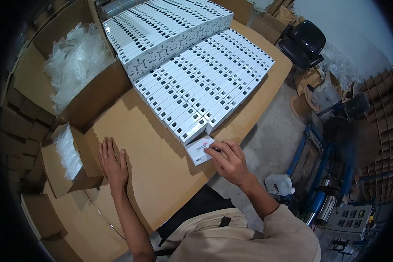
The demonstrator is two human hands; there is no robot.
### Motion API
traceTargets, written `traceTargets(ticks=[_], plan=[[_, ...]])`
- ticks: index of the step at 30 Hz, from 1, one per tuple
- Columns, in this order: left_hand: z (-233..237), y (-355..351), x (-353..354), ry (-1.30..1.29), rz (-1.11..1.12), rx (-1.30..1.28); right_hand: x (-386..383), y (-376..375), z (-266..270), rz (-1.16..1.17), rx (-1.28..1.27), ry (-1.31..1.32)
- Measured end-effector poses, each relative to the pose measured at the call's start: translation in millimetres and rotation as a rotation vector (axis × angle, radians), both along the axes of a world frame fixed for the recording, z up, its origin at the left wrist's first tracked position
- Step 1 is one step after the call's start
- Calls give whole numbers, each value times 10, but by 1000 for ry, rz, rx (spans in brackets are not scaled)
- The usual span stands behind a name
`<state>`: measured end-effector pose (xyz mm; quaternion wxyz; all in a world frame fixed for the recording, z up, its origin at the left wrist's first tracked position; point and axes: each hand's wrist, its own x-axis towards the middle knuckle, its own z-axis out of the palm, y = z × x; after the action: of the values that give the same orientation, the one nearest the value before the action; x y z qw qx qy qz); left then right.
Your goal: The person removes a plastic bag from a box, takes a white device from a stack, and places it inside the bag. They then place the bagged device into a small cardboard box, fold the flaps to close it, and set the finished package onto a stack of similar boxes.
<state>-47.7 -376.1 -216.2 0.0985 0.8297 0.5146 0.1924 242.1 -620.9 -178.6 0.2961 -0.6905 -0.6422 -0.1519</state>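
Note:
My right hand (pixel 232 162) is closed at the right edge of a small white box (pixel 197 153), thumb and fingertips pinching it. The box's printed face, with small red and dark marks, is turned up. It sits at the near end of a row of similar white boxes (pixel 205 83), which stand packed side by side with dark square openings on top. My left hand (pixel 114 168) lies flat on the brown table surface (pixel 157 174), fingers stretched out and holding nothing. Just left of it is a small open carton (pixel 89 161) with clear plastic bags (pixel 67 153) inside.
A second layer of white boxes (pixel 161 30) is stacked at the back. A large open carton (pixel 98 96) full of clear plastic bags (pixel 78 59) stands at the left. Beyond the table's right edge are a black chair (pixel 303 41), a plastic jug (pixel 279 184) and blue-framed machinery (pixel 312 153).

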Motion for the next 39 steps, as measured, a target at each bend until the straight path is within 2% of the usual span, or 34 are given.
traceTargets(ticks=[7,9,13,14,17,18,22,26,29,34,39], plan=[[-2,15,-42,-56,-23,-13,-343,210,282,129,-129,251],[-22,35,-63,-91,-38,-8,-478,364,246,172,-77,302],[23,10,-83,-271,-20,-55,-798,708,249,225,-77,445],[-20,37,-96,-350,-22,-14,-870,811,238,232,-62,442],[145,-8,-52,-593,57,-175,-1052,1186,212,264,-22,433],[74,26,-66,-612,49,-90,-1101,1318,206,277,-12,432],[83,35,-41,-790,177,-134,-1250,1838,187,333,-24,452],[-19,153,-38,-846,250,-133,-1340,2265,133,391,-21,492],[-18,287,40,-1028,300,-128,-1425,2521,145,411,-23,527],[16,590,155,-1117,363,-129,-1497,2871,84,432,-17,570],[7,739,79,-1154,277,-200,-1371,2998,57,502,-1,694]])
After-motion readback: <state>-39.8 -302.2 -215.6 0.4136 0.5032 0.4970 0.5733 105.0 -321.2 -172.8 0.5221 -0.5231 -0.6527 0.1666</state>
